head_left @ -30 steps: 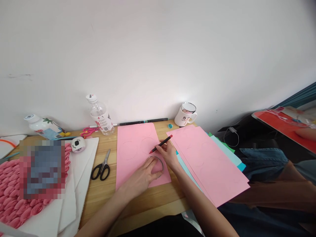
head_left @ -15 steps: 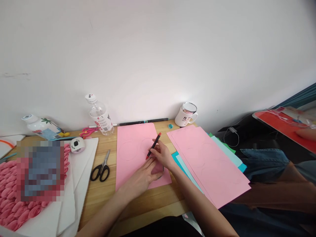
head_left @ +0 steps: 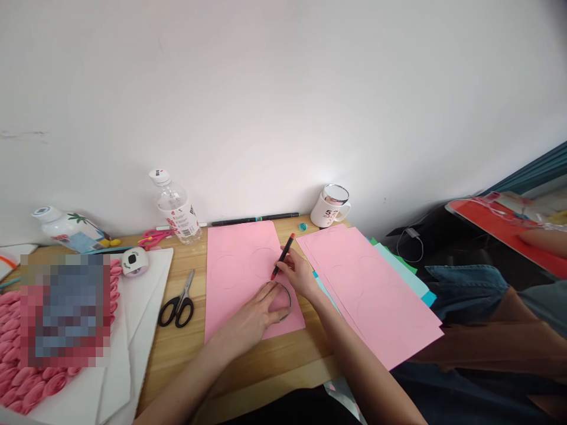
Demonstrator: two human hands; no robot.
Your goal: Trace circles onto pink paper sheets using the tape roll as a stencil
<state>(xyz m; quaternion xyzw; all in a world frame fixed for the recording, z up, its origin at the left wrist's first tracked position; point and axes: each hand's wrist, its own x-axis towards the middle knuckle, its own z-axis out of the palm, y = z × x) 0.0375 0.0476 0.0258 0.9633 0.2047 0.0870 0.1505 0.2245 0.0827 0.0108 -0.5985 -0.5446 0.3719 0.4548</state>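
My left hand (head_left: pixel 254 316) presses a thin round ring (head_left: pixel 290 297) with a dark edge against a pink sheet of paper (head_left: pixel 228 239), its thumb and fingers on the ring's rim. Part of the ring is hidden under the fingers. In my right hand (head_left: pixel 297 273) is a black pen (head_left: pixel 284 252) with red ends, held tilted between thumb and fingers. The pen's lower tip is at the far edge of the ring, close to my left fingertips. Faint circle outlines show on the far part of the sheet.
Black-handled scissors (head_left: pixel 177 307) lie left of the sheet. A clear bottle (head_left: pixel 179 215), a dark pen (head_left: pixel 254 219) and a white mug (head_left: pixel 326 209) stand or lie along the wall. More pink sheets (head_left: pixel 367 295) overlap the table's right edge. Another person's legs (head_left: pixel 469 289) are at the right.
My right hand and the pen have shifted slightly right and toward me, uncovering the ring's right rim. My left hand stays on the ring. The camera view has shifted slightly.
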